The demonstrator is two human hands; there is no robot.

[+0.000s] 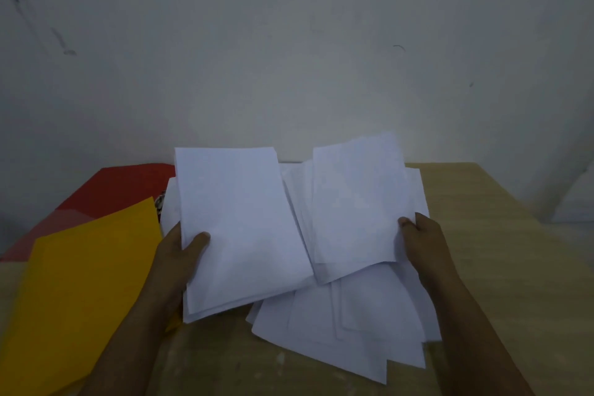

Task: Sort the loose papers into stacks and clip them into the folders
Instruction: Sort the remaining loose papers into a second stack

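My left hand (180, 259) grips a stack of white papers (238, 228) by its left edge, thumb on top, lifted and tilted above the table. My right hand (421, 241) pinches a few white sheets (356, 202) at their right edge and holds them raised. Beneath both lies a messy pile of loose white papers (347, 331), spread toward the table's front. A yellow folder (80, 299) lies at the left, overlapping a red folder (119, 190) behind it.
The wooden table (501, 251) stands against a grey-white wall (289, 42). A small patterned object (159, 202) peeks out between the folders and the papers. Something pale (575, 199) shows off the table at the far right.
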